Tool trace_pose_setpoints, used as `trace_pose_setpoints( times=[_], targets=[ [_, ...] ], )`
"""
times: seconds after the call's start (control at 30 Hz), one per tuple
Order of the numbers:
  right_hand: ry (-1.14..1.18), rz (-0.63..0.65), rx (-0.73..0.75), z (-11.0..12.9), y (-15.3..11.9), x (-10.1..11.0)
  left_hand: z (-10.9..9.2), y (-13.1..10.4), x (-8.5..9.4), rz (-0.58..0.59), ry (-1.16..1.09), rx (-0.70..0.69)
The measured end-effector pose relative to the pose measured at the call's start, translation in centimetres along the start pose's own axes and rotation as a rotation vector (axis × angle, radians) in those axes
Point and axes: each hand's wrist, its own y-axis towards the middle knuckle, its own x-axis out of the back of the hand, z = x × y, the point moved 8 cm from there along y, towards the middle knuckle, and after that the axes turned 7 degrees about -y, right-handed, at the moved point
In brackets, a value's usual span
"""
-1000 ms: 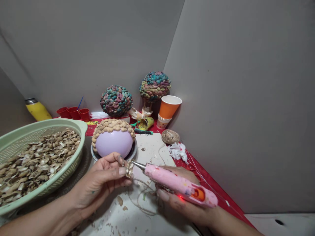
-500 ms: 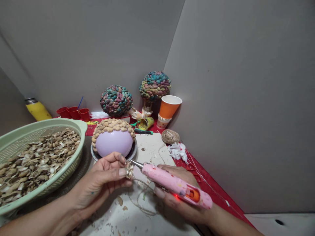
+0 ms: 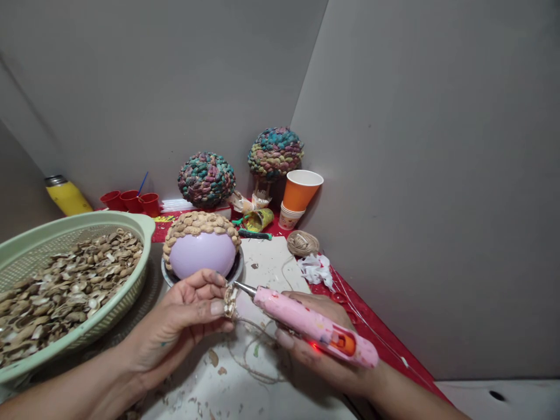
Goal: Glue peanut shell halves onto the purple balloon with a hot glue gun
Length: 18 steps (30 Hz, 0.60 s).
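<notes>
My left hand point(image 3: 188, 315) pinches a peanut shell point(image 3: 230, 301) between thumb and fingertips, its pale inner side facing right. Twine point(image 3: 258, 329) trails from near the shell down over the white board. Wrapped round a pink glue gun point(image 3: 306, 321) is my right hand point(image 3: 324, 344), and the gun's metal tip points left, right by the upper edge of the shell. A red light glows on the gun's underside. Just beyond my left hand, a lilac balloon point(image 3: 202, 255) with rows of peanut shells round its top rests in a round dish point(image 3: 240, 269).
On the left stands a green basket point(image 3: 146, 251) of shells. Behind are red cups point(image 3: 151, 204), a yellow bottle point(image 3: 70, 195), two painted shell-covered balls point(image 3: 206, 179), an orange cup point(image 3: 301, 191) and a twine ball point(image 3: 303, 242). White plastic point(image 3: 315, 270) and a cord lie at right.
The glue gun and its tip have shifted very slightly. The shell in my left hand is tilted a little differently, and both hands keep their grip.
</notes>
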Motion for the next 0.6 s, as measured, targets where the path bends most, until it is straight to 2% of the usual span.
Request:
trace_pose_setpoints(
  times=[0.6],
  targets=[
    [-0.096, -0.039, 0.078, -0.01, -0.27, -0.04, -0.47, -0.08, 0.02, 0.002, 0.033, -0.030]
  ],
)
